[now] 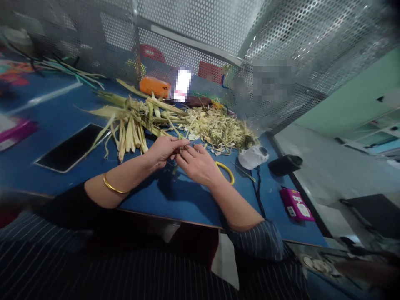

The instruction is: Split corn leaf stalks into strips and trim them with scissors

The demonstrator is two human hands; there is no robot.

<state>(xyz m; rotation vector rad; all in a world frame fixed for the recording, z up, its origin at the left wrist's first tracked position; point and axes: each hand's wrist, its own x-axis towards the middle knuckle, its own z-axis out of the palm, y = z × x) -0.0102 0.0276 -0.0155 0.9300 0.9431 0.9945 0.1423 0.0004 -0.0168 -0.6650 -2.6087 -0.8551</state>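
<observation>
My left hand (165, 151) and my right hand (197, 163) meet above the blue table, fingertips pinched close together. Between them is a thin greenish plant strip (175, 168), with an end hanging below the fingers; its exact kind is too small to tell. Just beyond my left hand lies a bundle of pale dried husk stalks (133, 135), with long leaf-like strips spread behind it. A heap of shredded dry plant bits (218, 127) sits beyond my right hand. A yellow curved handle (227, 171) shows beside my right wrist, the rest of it hidden.
A dark-screened tablet or phone (73, 146) lies at left. To the right are a white roll-like object (253, 156), a black cylinder (285, 165) and a magenta packet (296, 204). An orange packet (154, 86) and a lit phone (182, 84) stand before the perforated metal partition (200, 29).
</observation>
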